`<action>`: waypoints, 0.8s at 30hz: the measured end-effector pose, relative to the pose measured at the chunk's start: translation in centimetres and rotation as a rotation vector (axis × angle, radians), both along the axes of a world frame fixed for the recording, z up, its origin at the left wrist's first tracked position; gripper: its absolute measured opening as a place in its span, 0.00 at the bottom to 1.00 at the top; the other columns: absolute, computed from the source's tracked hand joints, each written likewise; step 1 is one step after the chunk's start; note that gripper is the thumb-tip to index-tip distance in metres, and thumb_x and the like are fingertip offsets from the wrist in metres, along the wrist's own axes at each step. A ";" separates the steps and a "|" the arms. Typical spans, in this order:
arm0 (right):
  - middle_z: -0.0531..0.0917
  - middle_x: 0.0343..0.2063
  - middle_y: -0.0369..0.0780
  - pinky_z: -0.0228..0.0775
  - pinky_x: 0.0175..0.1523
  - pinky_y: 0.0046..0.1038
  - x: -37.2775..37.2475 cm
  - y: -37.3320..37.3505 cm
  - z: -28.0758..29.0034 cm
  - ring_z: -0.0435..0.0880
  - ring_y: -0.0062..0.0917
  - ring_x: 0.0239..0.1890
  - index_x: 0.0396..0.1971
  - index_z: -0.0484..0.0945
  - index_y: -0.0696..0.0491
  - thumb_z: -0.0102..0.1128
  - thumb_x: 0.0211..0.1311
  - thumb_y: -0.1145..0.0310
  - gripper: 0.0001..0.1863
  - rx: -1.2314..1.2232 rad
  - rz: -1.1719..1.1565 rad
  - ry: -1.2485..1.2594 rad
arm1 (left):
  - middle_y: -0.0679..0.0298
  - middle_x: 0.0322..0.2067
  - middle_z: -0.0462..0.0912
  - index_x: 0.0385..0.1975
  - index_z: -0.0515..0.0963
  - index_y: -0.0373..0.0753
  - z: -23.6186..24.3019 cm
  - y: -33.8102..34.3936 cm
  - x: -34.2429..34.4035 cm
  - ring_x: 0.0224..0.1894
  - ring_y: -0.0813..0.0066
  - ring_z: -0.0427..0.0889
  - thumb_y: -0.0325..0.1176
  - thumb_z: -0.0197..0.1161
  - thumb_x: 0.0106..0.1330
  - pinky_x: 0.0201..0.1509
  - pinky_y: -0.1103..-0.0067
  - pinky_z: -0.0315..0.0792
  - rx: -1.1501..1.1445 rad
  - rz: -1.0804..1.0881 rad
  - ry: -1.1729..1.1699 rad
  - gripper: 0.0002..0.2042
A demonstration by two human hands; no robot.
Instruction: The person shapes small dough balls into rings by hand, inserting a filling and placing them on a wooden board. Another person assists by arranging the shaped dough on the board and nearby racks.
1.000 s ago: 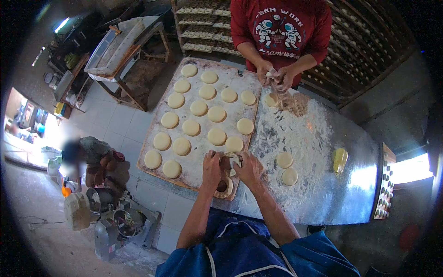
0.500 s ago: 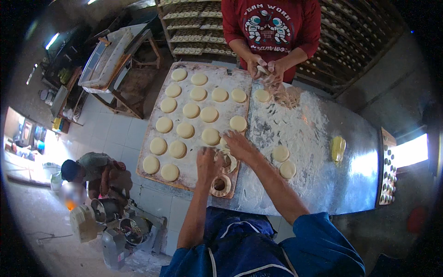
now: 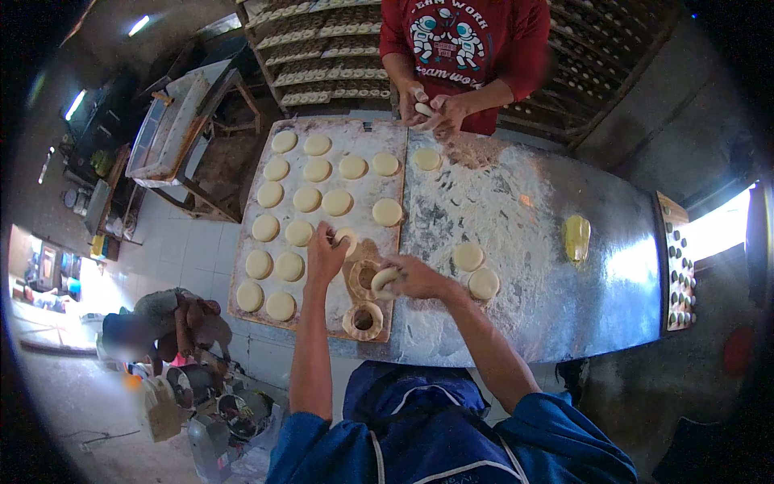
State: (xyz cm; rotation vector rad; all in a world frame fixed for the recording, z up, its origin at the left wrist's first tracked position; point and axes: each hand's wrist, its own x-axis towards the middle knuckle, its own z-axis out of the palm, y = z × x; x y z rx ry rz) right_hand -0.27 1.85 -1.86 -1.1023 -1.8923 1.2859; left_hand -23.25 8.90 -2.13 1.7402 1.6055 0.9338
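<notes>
My left hand (image 3: 322, 256) is closed on a round piece of pale dough (image 3: 346, 241) above the floured board (image 3: 314, 127); a hole seems to show in it. My right hand (image 3: 419, 278) grips a pale dough ring (image 3: 389, 284), a little blurred, by the board's right edge. Between and below my hands sit two scalloped, tan bowl-like pieces with dark hollows: the upper one (image 3: 355, 284) is partly covered by the right hand's ring, and the lower one (image 3: 348, 321) stands at the near corner. Flat dough discs (image 3: 306, 199) lie in rows across the board.
Right of the board, the floured metal table (image 3: 516, 218) carries two dough discs (image 3: 476, 272) and a yellow package (image 3: 576, 239). Across it, a co-worker in red (image 3: 484, 64) shapes dough by hand. Racks of dough (image 3: 322, 56) stand behind. Another person (image 3: 173, 319) bends beside machines at left.
My hands have parted and lifted dough pieces from near the scalloped pieces. The left went up and leftward; the right came nearer me. The whole view shifted slightly.
</notes>
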 end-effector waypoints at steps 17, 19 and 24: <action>0.82 0.38 0.49 0.73 0.47 0.37 5.9 -6.8 1.1 0.82 0.43 0.44 0.45 0.74 0.55 0.64 0.50 0.75 0.19 -0.045 -0.355 -0.001 | 0.62 0.36 0.77 0.43 0.67 0.37 2.0 -10.8 6.6 0.40 0.74 0.78 0.24 0.67 0.58 0.43 0.76 0.75 -0.114 -0.056 -0.638 0.17; 0.84 0.35 0.48 0.74 0.45 0.37 11.4 -8.8 1.4 0.84 0.42 0.42 0.45 0.75 0.55 0.63 0.51 0.76 0.18 0.045 -0.612 -0.235 | 0.59 0.37 0.78 0.46 0.68 0.37 0.8 -11.0 11.4 0.39 0.68 0.80 0.25 0.68 0.57 0.41 0.74 0.76 -0.140 -0.173 -0.611 0.19; 0.84 0.32 0.45 0.74 0.41 0.35 21.7 -7.8 -1.4 0.84 0.37 0.36 0.37 0.80 0.54 0.69 0.44 0.71 0.16 0.080 -0.823 -0.539 | 0.49 0.41 0.76 0.48 0.68 0.35 -0.1 -12.5 19.9 0.44 0.47 0.77 0.27 0.67 0.57 0.48 0.62 0.70 0.221 -0.294 -0.033 0.20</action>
